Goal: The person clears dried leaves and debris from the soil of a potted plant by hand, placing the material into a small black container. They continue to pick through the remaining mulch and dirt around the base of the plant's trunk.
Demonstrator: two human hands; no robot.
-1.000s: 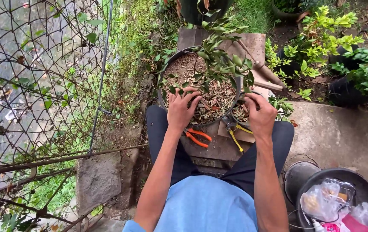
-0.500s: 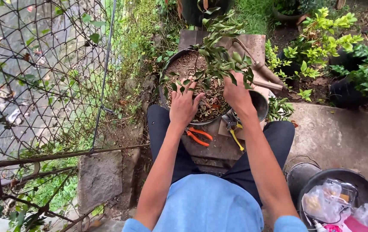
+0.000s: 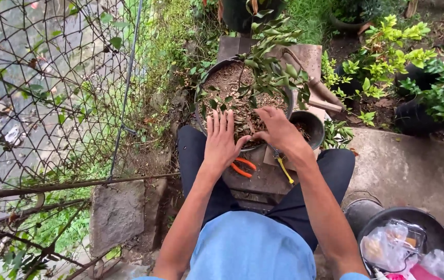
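The left hand (image 3: 221,141) covers the near rim of the pot (image 3: 206,78). The orange pliers (image 3: 242,167) are half hidden beneath it. The black basin (image 3: 419,228) is cut by the bottom edge. The right hand's (image 3: 279,129) fingertips are hidden against the leaf litter.

We saw crumbly dry soil (image 3: 227,83); glossy leaves (image 3: 273,72); rough concrete slab (image 3: 403,161); orange plastic-handled pliers (image 3: 242,167).

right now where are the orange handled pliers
In the head view the orange-handled pliers lie on the concrete slab just below the large pot's rim, between the person's knees, partly hidden under the left hand, left of the yellow-handled tool.
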